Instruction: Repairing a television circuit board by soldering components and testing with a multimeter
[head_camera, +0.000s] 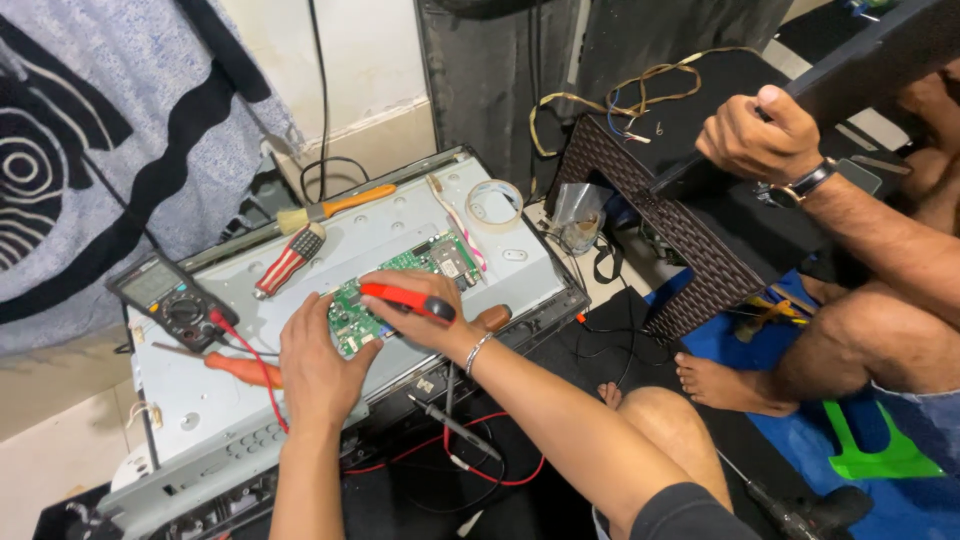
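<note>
Head view, left to right. Multimeter (170, 298) at left on grey metal back panel (400, 235), red lead (262, 375) trailing near. Red-and-white handled tool (290, 260) and orange-handled brush (335, 207) lying farther back. Left hand (322, 362) flat, fingers spread, pressing near-left edge of green circuit board (385, 290); not gripping. Right hand (425, 310) closed round red-handled probe (405, 299), tip down on board. Board at panel centre, lying flat. Judged light, stiff, fragile: best held by bare edges, off components. Tape roll (495, 202) at far right of panel. Another person's hand (760, 135) at far right grips dark woven stool (690, 230), well apart.
</note>
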